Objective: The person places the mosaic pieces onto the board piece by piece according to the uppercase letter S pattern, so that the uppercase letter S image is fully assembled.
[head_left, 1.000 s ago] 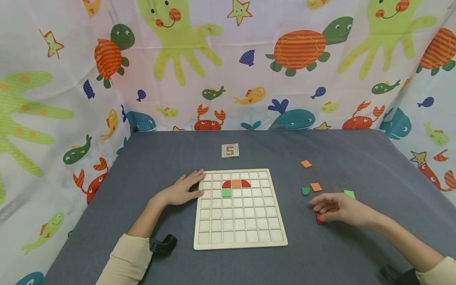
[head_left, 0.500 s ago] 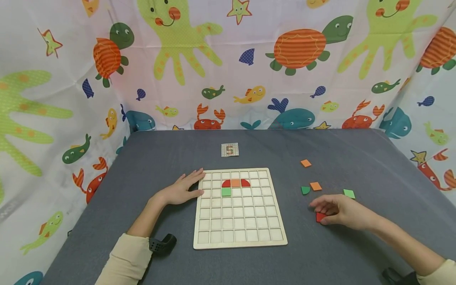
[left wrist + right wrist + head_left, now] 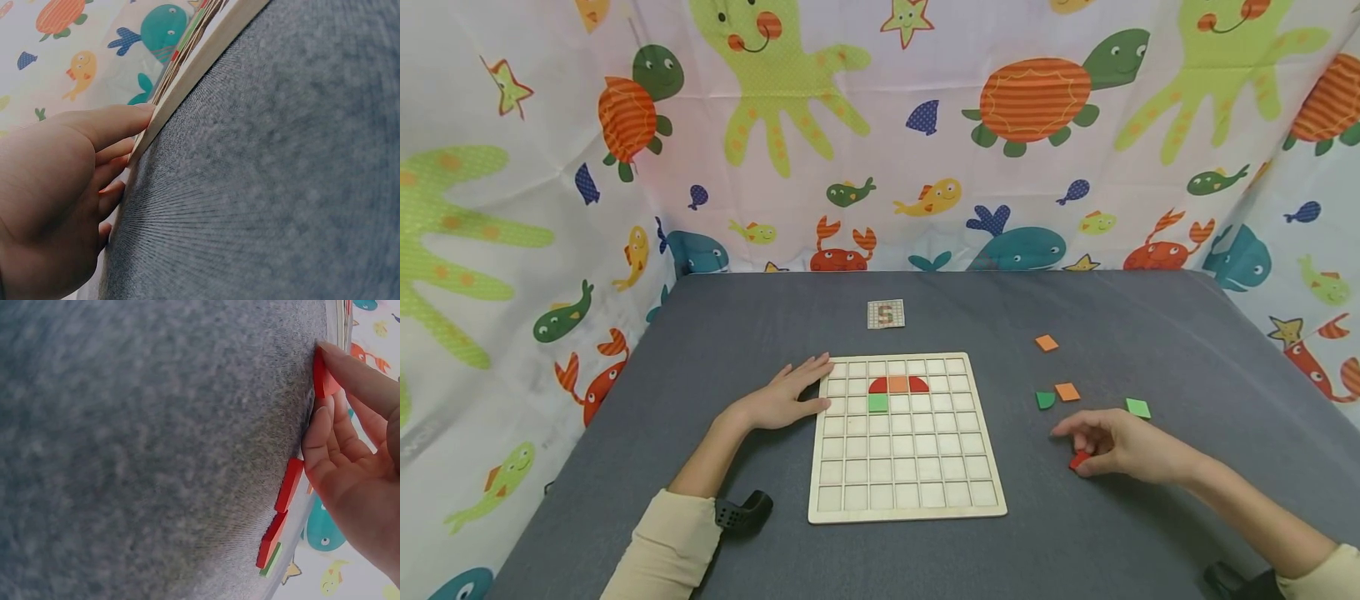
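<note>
Red piece: here it is [image 3: 1078, 461], right of the board, tilted in the right hand [image 3: 1131, 446]; whether it is fully clear of the table [image 3: 737, 325] is hard to tell.
Right hand: thumb and fingertips pinch that piece near its edge, probably because something so thin offers little else to grip.
Two red tiles: lying close by the right hand, one [image 3: 289, 485] nearer it than the other [image 3: 272, 540].
Loose colours: a green square [image 3: 1138, 407] just beyond the hand, a rounded green piece [image 3: 1045, 401] beside an orange square [image 3: 1067, 392], another orange square [image 3: 1047, 342] farther off, all seemingly spread for easy picking.
Board [image 3: 908, 516]: centre stage, red, orange, red in a row, green square [image 3: 877, 403] below the left red.
Left hand [image 3: 784, 402]: fingers extended, grasping nothing, resting on the board's left edge, apparently steadying it.
Card [image 3: 886, 314]: beyond the board, S-patterned, likely placed there for easy viewing.
</note>
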The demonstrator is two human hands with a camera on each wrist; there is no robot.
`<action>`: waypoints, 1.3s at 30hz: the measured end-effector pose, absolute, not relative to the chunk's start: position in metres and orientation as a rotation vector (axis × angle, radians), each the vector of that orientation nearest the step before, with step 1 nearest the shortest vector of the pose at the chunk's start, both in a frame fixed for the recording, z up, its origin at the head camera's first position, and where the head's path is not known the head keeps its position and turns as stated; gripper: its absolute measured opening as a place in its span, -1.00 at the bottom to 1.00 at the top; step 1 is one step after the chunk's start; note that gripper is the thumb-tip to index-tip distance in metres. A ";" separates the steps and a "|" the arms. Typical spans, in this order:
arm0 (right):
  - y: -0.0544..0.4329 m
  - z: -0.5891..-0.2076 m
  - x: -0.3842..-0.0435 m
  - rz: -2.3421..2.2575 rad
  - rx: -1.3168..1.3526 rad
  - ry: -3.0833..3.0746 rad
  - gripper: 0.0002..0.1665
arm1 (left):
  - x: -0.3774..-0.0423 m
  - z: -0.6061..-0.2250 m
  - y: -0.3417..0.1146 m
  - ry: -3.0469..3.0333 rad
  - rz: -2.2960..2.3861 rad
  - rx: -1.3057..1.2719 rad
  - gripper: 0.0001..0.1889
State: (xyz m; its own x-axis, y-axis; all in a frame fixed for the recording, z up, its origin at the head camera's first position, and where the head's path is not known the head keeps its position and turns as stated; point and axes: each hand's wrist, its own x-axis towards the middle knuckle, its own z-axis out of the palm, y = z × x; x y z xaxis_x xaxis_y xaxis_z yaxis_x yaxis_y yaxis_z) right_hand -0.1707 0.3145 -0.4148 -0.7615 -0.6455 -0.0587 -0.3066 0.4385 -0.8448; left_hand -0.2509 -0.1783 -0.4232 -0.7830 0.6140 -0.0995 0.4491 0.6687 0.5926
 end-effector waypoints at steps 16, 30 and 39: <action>0.316 -0.408 -0.171 -1.243 -0.669 2.526 -0.59 | -0.251 -0.423 -0.179 2.578 0.813 0.862 -0.29; 0.300 -0.401 -0.180 -1.410 -0.279 2.396 -0.49 | -0.251 -0.424 -0.180 2.585 0.815 0.867 -0.29; 0.282 -0.404 -0.187 -1.528 -0.245 2.242 -0.44 | -0.250 -0.424 -0.180 2.589 0.804 0.860 -0.28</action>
State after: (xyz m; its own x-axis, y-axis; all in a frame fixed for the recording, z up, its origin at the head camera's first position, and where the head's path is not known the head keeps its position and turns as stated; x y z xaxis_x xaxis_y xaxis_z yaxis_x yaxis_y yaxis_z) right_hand -0.1869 0.2821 -0.4037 -0.8986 -0.3694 -0.2368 0.0855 0.3820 -0.9202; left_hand -0.2504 -0.1796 -0.4235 -0.7774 0.6211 -0.0996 0.4555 0.6651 0.5918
